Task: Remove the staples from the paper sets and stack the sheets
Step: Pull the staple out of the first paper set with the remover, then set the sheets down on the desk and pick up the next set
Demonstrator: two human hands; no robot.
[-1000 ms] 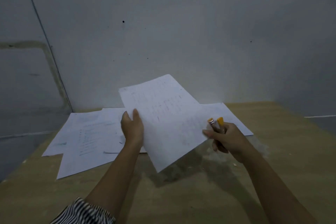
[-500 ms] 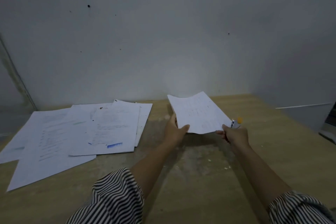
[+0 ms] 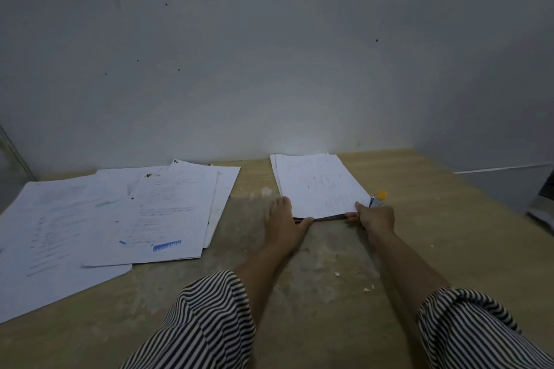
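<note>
surface: I see a tan wooden table (image 3: pixel 449 234) against a grey wall | left: loose paper sets (image 3: pixel 126 219) overlapping, fanned across the top, one with a blue mark near its front edge | centre-right: a neater stack of sheets (image 3: pixel 314 183) lying flat | scattered: pale crumbs (image 3: pixel 368 288) on the worn middle patch

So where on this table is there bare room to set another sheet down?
Bare patches: the strip between the loose papers and the stack under both hands, the near tabletop left of the striped sleeves, and the table's right side beyond the right hand, which holds a yellow-tipped tool. The far left is crowded with overlapping sheets.
</note>
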